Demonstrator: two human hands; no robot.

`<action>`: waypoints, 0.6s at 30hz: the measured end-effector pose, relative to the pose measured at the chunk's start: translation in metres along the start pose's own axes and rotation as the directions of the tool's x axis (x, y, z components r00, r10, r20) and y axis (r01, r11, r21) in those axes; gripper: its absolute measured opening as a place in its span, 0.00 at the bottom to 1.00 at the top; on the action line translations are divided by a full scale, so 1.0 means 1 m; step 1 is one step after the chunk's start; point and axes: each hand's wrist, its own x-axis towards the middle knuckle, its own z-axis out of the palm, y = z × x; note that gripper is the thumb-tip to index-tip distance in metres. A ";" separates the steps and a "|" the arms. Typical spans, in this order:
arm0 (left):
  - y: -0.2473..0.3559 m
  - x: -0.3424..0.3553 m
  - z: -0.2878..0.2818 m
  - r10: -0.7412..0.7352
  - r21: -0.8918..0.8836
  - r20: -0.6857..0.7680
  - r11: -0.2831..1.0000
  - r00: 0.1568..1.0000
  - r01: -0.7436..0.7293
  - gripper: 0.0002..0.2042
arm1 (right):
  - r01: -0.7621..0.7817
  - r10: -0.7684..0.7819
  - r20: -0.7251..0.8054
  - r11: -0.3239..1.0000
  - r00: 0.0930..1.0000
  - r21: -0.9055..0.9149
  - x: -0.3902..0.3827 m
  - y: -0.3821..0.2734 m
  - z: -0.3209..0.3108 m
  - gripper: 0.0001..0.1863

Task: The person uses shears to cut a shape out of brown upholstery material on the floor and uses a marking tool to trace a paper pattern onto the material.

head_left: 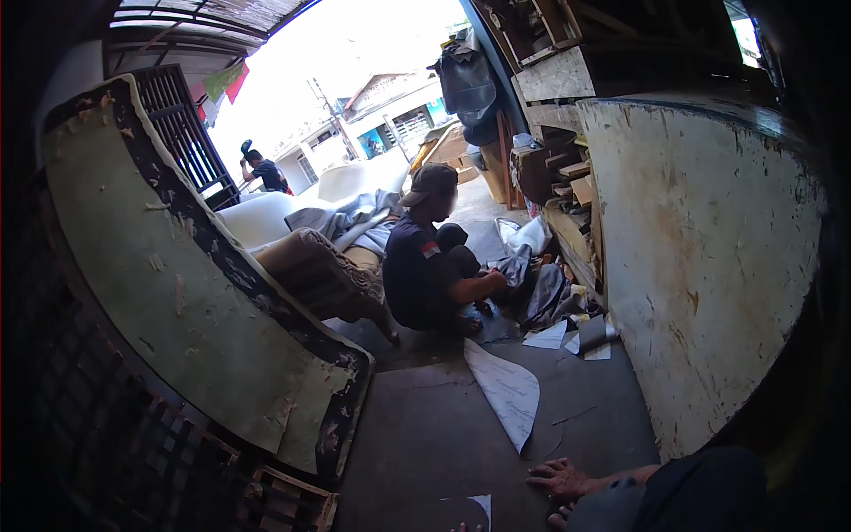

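At the bottom right, my right hand (560, 480) rests palm down on the dark grey floor (399, 443), its fingers spread and nothing in them. Only the fingertips of my left hand (466, 528) show at the lower edge, apart from one another, by a small dark grey sheet piece with a white edge (481, 507). The rest of that hand is out of frame. Toes of a bare foot (559, 517) lie just below my right hand. Beyond it, a tapering white printed sheet (505, 393) lies on the floor with a curled edge.
A co-worker (425, 275) squats ahead, hands at crumpled grey material (545, 297). Sheet scraps (589, 337) lie nearby. A worn upholstered panel (186, 293) leans at left, a carved chair frame (310, 266) behind it. A large scuffed board (700, 257) stands at right.
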 end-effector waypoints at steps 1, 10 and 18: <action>0.000 0.003 0.001 0.003 0.011 0.020 1.000 1.000 -0.003 0.43 | 0.006 -0.006 -0.005 1.000 1.000 -0.004 0.000 0.001 0.001 0.28; 0.002 0.001 0.004 0.003 -0.034 0.060 0.999 0.998 -0.001 0.44 | -0.001 0.003 0.045 0.999 0.999 -0.033 -0.003 0.000 -0.006 0.34; 0.004 -0.004 0.006 0.001 -0.041 -0.005 0.999 1.000 -0.001 0.43 | 0.055 -0.056 -0.018 0.996 0.998 -0.072 -0.003 0.007 0.010 0.39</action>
